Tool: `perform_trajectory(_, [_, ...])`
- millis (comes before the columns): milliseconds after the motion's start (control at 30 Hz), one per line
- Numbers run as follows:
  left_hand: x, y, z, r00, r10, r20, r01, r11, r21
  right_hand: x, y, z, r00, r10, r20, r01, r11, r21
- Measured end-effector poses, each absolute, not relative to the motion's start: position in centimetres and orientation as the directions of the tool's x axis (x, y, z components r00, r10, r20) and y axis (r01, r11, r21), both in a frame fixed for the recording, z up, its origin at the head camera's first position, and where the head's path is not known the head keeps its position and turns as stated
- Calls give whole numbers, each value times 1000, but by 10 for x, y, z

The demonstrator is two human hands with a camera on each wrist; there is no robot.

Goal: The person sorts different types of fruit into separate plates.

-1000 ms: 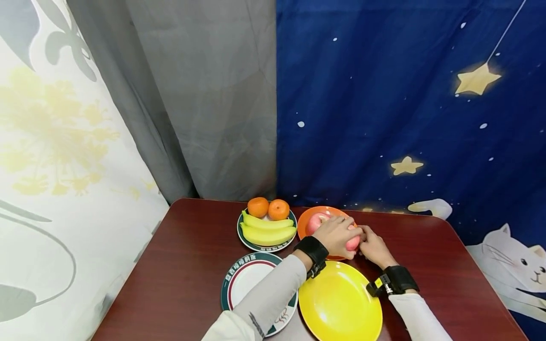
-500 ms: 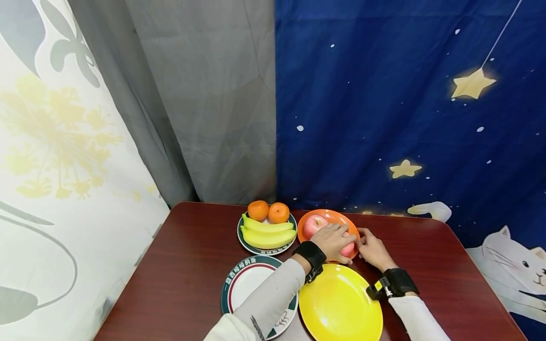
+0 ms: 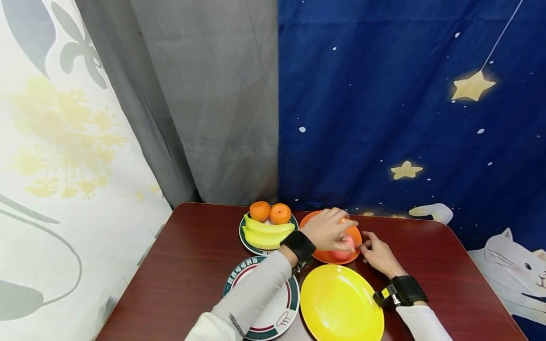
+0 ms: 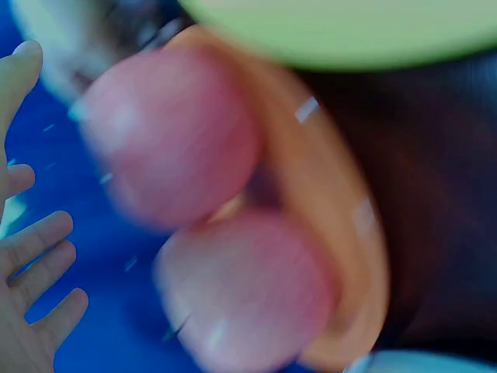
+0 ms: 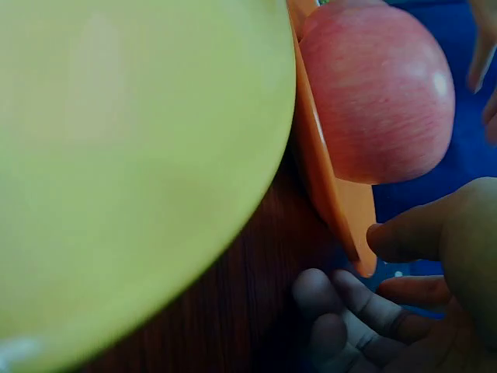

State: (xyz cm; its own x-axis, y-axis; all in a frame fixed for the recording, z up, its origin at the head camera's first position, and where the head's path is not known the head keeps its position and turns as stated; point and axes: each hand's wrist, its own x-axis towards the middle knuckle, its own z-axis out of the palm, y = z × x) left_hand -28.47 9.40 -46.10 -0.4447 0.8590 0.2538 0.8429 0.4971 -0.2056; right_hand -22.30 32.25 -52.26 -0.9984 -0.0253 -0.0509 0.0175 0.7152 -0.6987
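Two red apples, one at upper left (image 4: pixel 175 136) and one lower (image 4: pixel 248 287), sit in the orange plate (image 3: pixel 356 233). Over them my left hand (image 3: pixel 326 230) hovers with its fingers spread; in the left wrist view these fingers stand apart from both apples. From the head, the front apple (image 3: pixel 343 250) shows below the hand and the other is hidden behind it. My right hand (image 3: pixel 381 255) is beside the orange plate's right rim, holding nothing. In the right wrist view its thumb tip (image 5: pixel 380 237) is right at the rim and the other fingers are loosely bent below.
A yellow plate (image 3: pixel 341 303) lies in front of the orange one. Left of it is a white plate with a green rim (image 3: pixel 281 308), partly under my left sleeve. Behind that, a smaller plate holds bananas (image 3: pixel 266 239) and two oranges (image 3: pixel 280 214). Curtains hang behind the table (image 3: pixel 187 255).
My left hand has come off the front apple, moving up and left with its fingers spreading. My right hand has shifted slightly right along the orange plate's rim.
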Motion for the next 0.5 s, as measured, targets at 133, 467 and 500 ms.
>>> perform_trajectory(133, [-298,60,-434,-433,836,337,849,504,-160,-209,323,-520,-999,-27,-44,11,729,-684])
perform_trajectory(467, [-332,-22,-435,-631,686,364,751,658,61,-172,315,-516,-990,-122,-76,-35,718,-695])
perform_trajectory(500, [-334,-26,-439,-651,671,354,736,672,80,-170,314,-516,-989,-128,-76,-39,715,-698])
